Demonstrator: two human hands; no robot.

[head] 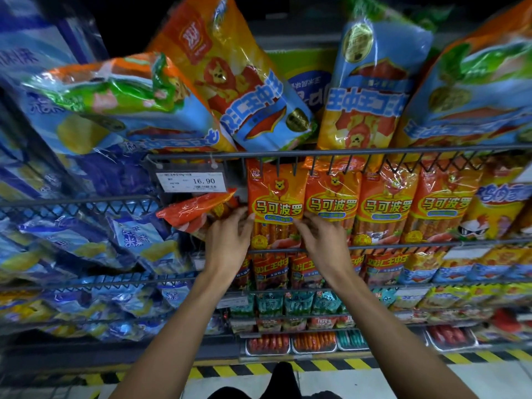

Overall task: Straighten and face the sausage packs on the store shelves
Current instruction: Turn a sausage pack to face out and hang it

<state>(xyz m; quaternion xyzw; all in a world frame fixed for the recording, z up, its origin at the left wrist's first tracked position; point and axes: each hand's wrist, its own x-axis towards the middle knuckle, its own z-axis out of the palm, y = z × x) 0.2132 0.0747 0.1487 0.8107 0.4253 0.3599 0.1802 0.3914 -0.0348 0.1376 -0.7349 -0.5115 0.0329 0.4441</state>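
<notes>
An upright orange sausage pack (275,203) stands at the left end of a row of matching packs (385,205) behind a wire shelf rail. My left hand (230,240) grips its left edge, fingers curled onto the front. My right hand (319,243) pinches its right edge near the neighbouring pack (332,203). Just left of my left hand, another orange pack (195,211) lies tilted on its side. On the shelf above, large blue and orange packs (250,90) lean at angles.
A price tag reading 16.90 (191,181) hangs on the upper wire rail (345,152). Blue bags (135,240) fill the left shelves. Lower shelves hold smaller packs (299,303) and trays (267,344). Yellow-black hazard tape (331,365) marks the floor edge.
</notes>
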